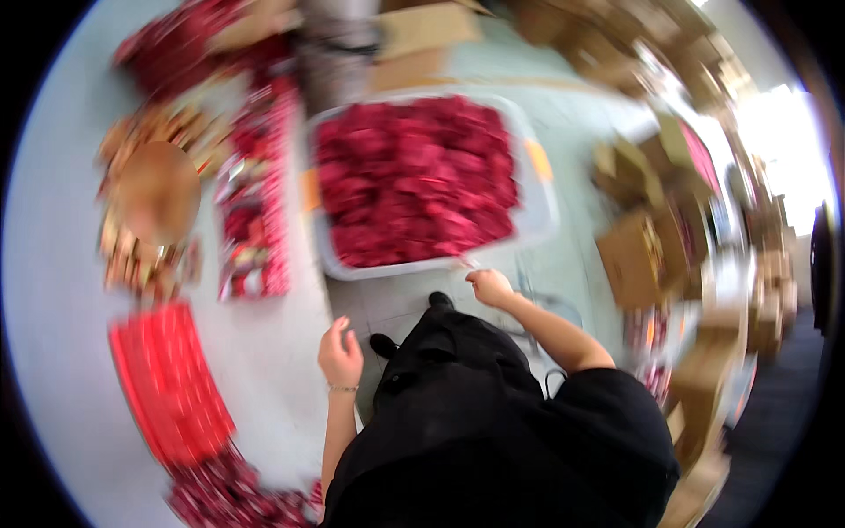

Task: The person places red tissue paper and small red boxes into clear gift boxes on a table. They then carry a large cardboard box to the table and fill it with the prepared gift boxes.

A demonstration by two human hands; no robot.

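My left hand [341, 356] hangs beside the edge of the white table [277, 356]. Its thumb and fingers are apart, and nothing shows between them. A bracelet [343, 388] circles that wrist. Near the front rim of a large whitish plastic bin [389, 270] is my right hand [490, 287], fingers bent. A small pale blur [466, 262] lies at its fingertips; whether it is held cannot be made out. Dark red fabric-like pieces [416, 178] fill the bin in a heap. Orange handles [540, 160] mark the bin's sides. Motion blur softens everything.
On the table lie a pink-edged tray [280, 224] of mixed small items, tan packets [135, 267], a bright red stack [175, 383] and dark red patterned pieces [221, 492]. Cardboard boxes [630, 261] stand on the floor to the right. More cartons [422, 30] are beyond the bin.
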